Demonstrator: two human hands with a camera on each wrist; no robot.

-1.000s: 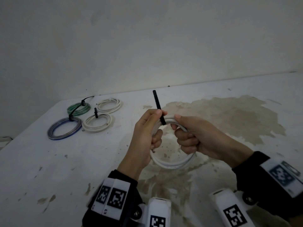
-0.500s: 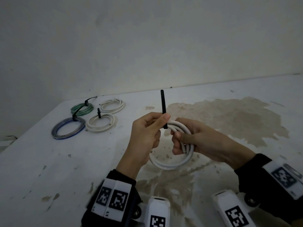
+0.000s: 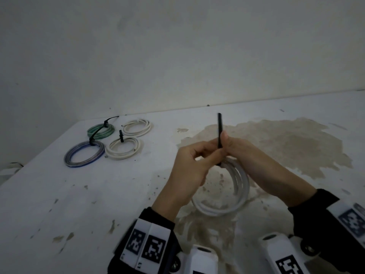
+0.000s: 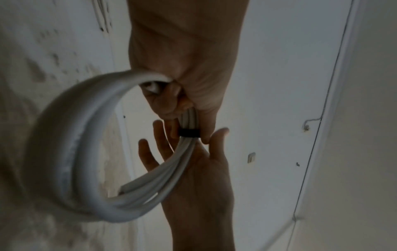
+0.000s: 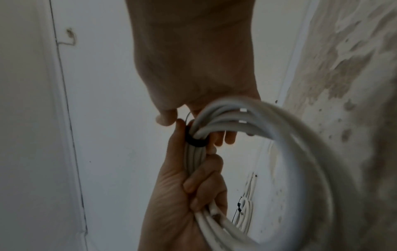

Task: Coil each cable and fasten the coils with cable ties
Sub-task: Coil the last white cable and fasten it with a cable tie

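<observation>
Your left hand (image 3: 190,167) has its fingers curled round the bundled strands of the white round-sheathed cable coil (image 3: 235,196), squeezing them together so the black plastic cable tie (image 3: 219,133) has a narrow, steady neck to close on. The left wrist view shows the black band already round the strands, right at your fingertips. Your right hand (image 3: 254,157) pinches the tie's free tail between thumb and a finger, the tail standing upright above both hands; the other fingers are spread behind the coil in the left wrist view — a grip that looks meant for pulling the tail through the head to cinch it. The coil hangs below both hands, off the stained white table (image 3: 59,194), tilted edge-on to you.

Against the frame half a second back: the right hand has left its hold on the coil's strands and gone up to the tail, which the left hand's fingertips were steadying then. The left hand has dropped to take the coil itself. The coil has also swung from lying open toward you to hanging more edgewise.

At the far left of the table sit four coils, unchanged: a green wire coil (image 3: 101,131), a blue-grey wire coil (image 3: 85,156) and a cream cable coil (image 3: 122,150), each with a black tie on it, plus a second cream coil (image 3: 136,127) on which I can't make out a tie. So this is likely the last or next-to-last fastening — judged only from the layout.
</observation>
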